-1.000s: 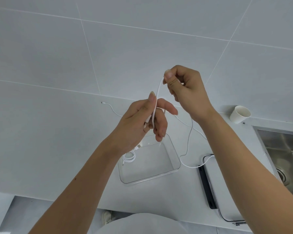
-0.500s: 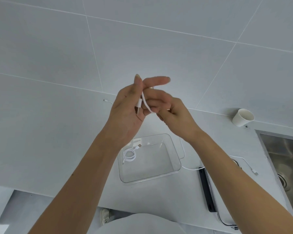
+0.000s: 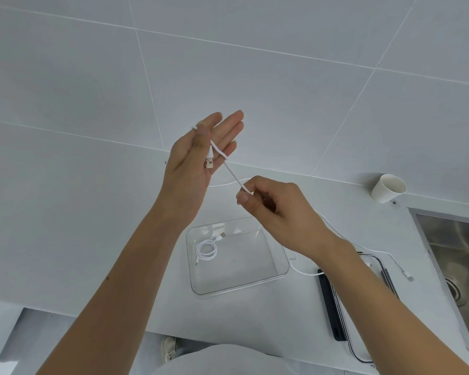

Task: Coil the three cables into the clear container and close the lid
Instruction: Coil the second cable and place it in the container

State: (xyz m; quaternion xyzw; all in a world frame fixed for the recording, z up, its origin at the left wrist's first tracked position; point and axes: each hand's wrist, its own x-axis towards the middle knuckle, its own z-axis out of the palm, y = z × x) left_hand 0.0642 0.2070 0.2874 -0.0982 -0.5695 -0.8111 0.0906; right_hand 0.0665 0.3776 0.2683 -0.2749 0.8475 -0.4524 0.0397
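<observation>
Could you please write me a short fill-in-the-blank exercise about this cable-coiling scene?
The clear container holds ___ coiled cable.
The right hand pinches the white cable, which is wound round the ___ of the left hand.
The lid lies on the counter to the ___ of the container.
Missing words: one; fingers; right.

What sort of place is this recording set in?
Most likely a kitchen: a stainless steel sink set into a white countertop, a tiled wall behind, and a paper cup near the sink.
</observation>
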